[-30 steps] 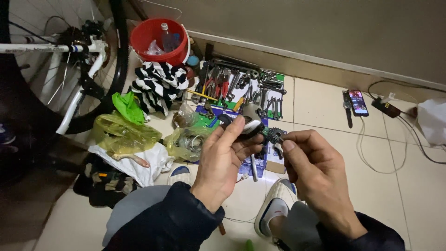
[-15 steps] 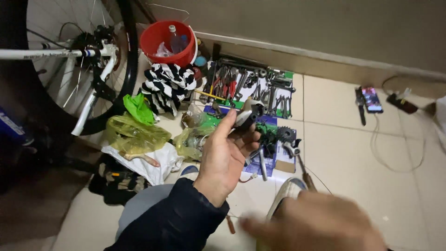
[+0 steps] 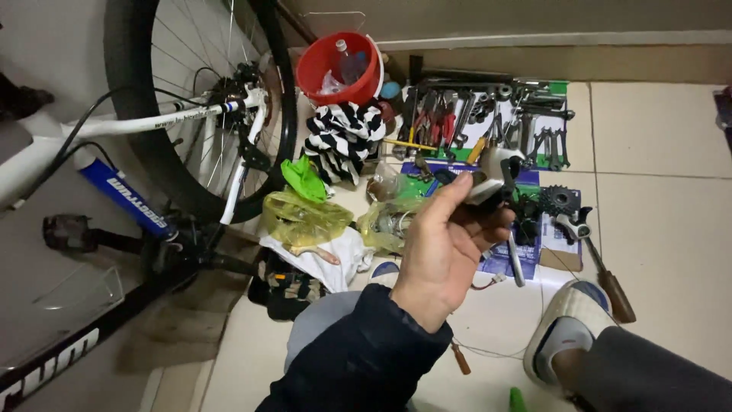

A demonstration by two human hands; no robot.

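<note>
gripping a small black and silver bicycle part (image 3: 488,183) between thumb and curled fingers, the left hand (image 3: 446,248) is holding it up at chest height above the floor, tilted toward the head camera, likely so that its face is showing under the light. the fingers are wrapping closely round the part, so much of it is hidden and its exact kind is hard to tell. the right hand is not showing in the view.

beneath the raised part, a spread of spanners and pliers (image 3: 488,114) is lying on a mat against the wall, with a toothed sprocket (image 3: 559,201) and a wooden-handled screwdriver (image 3: 610,278) lying just beside it. a red bucket (image 3: 339,69) is standing behind a striped black-and-white cloth (image 3: 343,141). yellow and green plastic bags (image 3: 305,214) are crowding the floor near the person's knee. the bicycle's rear wheel (image 3: 191,114) and white frame (image 3: 114,126) are closing off the left side, and a slippered foot (image 3: 568,328) is resting near a thin cable on the tiles.
</note>
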